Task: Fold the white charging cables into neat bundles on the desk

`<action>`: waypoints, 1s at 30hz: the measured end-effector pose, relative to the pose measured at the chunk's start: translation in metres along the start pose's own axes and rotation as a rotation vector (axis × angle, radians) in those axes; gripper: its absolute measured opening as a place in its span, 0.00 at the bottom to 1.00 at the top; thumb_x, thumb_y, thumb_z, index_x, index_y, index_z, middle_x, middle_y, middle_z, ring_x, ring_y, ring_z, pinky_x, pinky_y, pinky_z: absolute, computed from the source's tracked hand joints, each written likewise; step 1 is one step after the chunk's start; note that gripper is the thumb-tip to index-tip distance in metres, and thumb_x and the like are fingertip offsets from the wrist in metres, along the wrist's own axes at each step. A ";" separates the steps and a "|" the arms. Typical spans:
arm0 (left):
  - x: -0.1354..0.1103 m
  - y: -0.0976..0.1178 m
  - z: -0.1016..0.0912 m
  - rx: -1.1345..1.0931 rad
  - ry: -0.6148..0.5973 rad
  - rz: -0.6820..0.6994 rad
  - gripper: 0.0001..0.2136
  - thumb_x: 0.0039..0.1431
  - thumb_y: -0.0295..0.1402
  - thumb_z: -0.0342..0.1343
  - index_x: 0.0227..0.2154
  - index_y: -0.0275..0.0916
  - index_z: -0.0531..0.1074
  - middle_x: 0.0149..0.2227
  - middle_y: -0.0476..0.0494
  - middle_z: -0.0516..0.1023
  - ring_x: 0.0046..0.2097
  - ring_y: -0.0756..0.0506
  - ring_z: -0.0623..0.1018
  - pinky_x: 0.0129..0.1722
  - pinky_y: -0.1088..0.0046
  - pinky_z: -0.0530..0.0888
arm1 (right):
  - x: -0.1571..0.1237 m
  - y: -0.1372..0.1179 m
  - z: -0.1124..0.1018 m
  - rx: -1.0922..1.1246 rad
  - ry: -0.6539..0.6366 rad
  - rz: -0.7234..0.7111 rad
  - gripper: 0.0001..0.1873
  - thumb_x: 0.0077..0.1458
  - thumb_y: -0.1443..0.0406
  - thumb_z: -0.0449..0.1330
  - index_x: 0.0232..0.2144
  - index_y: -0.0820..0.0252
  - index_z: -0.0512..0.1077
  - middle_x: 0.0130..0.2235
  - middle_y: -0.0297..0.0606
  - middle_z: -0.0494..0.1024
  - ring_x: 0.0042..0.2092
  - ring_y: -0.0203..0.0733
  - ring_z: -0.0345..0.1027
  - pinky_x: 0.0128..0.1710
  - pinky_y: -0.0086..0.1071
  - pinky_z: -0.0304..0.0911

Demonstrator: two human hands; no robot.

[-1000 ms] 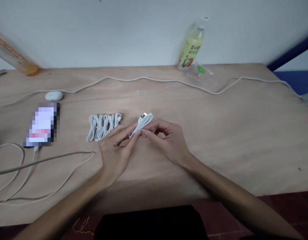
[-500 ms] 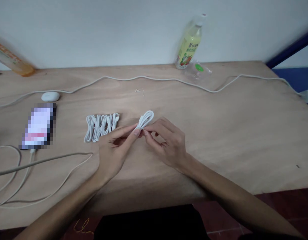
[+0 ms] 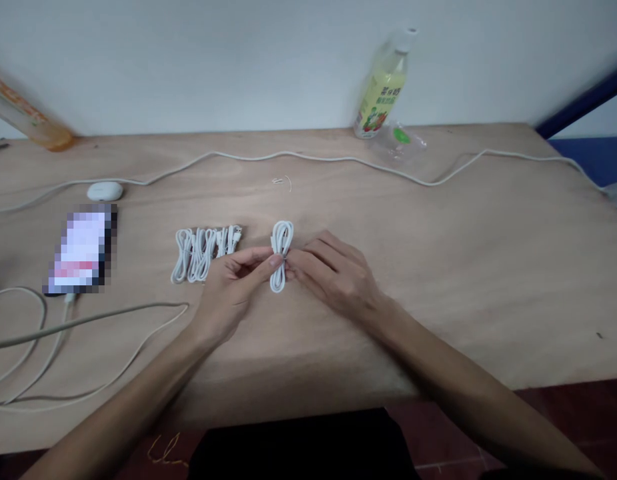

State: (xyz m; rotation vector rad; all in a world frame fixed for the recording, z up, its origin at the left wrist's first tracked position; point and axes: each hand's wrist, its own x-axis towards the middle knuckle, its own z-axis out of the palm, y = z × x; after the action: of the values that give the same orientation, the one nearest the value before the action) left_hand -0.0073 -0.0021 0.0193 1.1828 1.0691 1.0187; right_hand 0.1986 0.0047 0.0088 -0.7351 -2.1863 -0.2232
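Pinched at its waist between the thumb and fingers of my left hand (image 3: 233, 283) is a coiled white USB cable (image 3: 281, 237), held nearly upright with a loop above and a loop below. A thin tie circles its middle. My right hand (image 3: 333, 270) is closed against the coil's right side, fingertips at the tie; its thumb is mostly hidden. Left of the coil, partly behind my left hand, several bundled white USB cables (image 3: 201, 252) lie in a row on the table, each drawn in at the middle.
A wooden table (image 3: 463, 267) meets the wall. A long white cord (image 3: 338, 159) crosses its back. To the left are a phone (image 3: 81, 253), a white earbud case (image 3: 105, 191) and loose cords. A drink bottle (image 3: 383, 93) and clear plastic wrapper (image 3: 398, 141) stand behind; an orange bottle (image 3: 33, 113) is far left.
The cable coil has turned from slanted to nearly upright, and its lower loop now shows below my left thumb. My right fingers have shifted at its middle.
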 end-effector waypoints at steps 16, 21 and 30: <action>-0.001 0.000 0.004 0.037 0.083 0.021 0.11 0.56 0.45 0.77 0.35 0.44 0.90 0.35 0.43 0.91 0.36 0.41 0.88 0.42 0.64 0.86 | -0.005 -0.004 0.010 0.049 -0.078 0.088 0.15 0.78 0.70 0.53 0.40 0.56 0.77 0.34 0.38 0.78 0.38 0.45 0.70 0.39 0.41 0.68; -0.002 0.003 0.006 0.050 0.085 0.046 0.13 0.57 0.48 0.77 0.35 0.44 0.89 0.35 0.43 0.91 0.36 0.41 0.88 0.45 0.60 0.87 | -0.005 -0.007 0.007 0.141 -0.117 0.203 0.17 0.79 0.68 0.50 0.41 0.57 0.77 0.36 0.40 0.77 0.39 0.46 0.69 0.41 0.40 0.68; -0.003 -0.002 0.006 0.047 0.142 0.045 0.13 0.55 0.47 0.78 0.35 0.45 0.89 0.37 0.43 0.92 0.39 0.40 0.89 0.45 0.61 0.87 | -0.006 -0.008 0.009 0.284 -0.150 0.358 0.13 0.77 0.67 0.53 0.43 0.53 0.77 0.39 0.38 0.78 0.41 0.46 0.69 0.41 0.37 0.69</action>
State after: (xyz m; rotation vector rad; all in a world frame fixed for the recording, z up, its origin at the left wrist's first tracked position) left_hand -0.0021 -0.0063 0.0178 1.1906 1.1873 1.1318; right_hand 0.1916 -0.0007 -0.0007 -0.9851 -2.1186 0.3275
